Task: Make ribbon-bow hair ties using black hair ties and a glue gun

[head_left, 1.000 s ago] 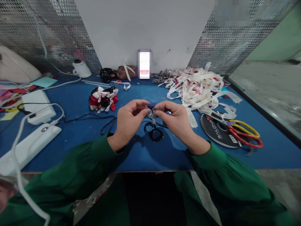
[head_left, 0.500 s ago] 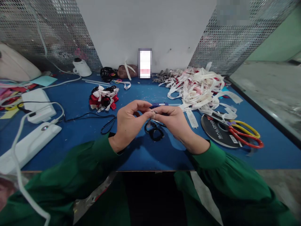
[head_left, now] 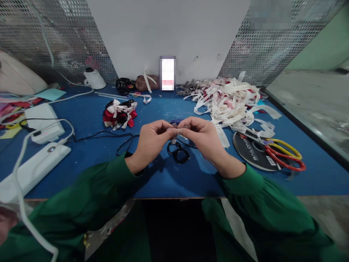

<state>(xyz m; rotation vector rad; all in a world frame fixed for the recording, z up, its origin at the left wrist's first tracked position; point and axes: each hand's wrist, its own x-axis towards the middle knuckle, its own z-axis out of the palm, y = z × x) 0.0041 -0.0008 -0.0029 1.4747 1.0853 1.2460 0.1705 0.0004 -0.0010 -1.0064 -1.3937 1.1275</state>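
My left hand [head_left: 152,143] and my right hand [head_left: 205,140] meet fingertip to fingertip above the middle of the blue table [head_left: 163,182]. Between the pinched fingers is a small greyish ribbon strip [head_left: 174,138], mostly covered by the fingertips; its short end hangs down. Just below the fingers, black elastic loops [head_left: 180,154] lie on the table. Behind my hands a dark blue item [head_left: 176,121] is partly hidden. Both thumbs press against the index fingers.
Red and yellow scissors [head_left: 286,154] rest on a black spool [head_left: 252,153] at the right. Behind them lies a ribbon pile [head_left: 229,102]. Red, white and black hair ties [head_left: 120,113] sit at left, near a black cord [head_left: 95,136] and white power bank [head_left: 35,171]. A phone [head_left: 167,72] stands at the back.
My fingers have shifted slightly, with the right hand's knuckles raised a little. More of the greyish strip shows between the fingertips. The objects on the table have stayed put.
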